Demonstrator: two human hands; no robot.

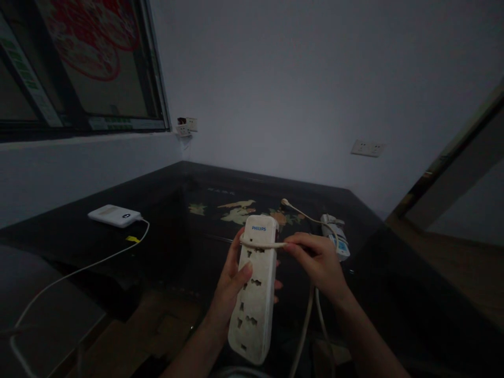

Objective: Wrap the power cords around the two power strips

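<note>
A white power strip [252, 294] marked PHILIPS is held up and tilted in front of me. Around its left side and underneath wraps my left hand [232, 278], the thumb lying on the socket face. Across the strip's upper end runs its off-white cord [262, 244]. My right hand [315, 257] pinches this cord just right of the strip, and two lengths of it hang down below that hand. Behind my right hand, a second power strip [334, 236] lies on the table with cord wound about it; a plug [284, 202] on its cord rests to the left.
The glossy black table [169, 184] has a bird-and-flower picture on top. A white power bank [114, 215] with a white cable [79, 270] lies at left beside a yellow tab [133, 239]. Wall sockets [367, 148] and a window [79, 63] are beyond.
</note>
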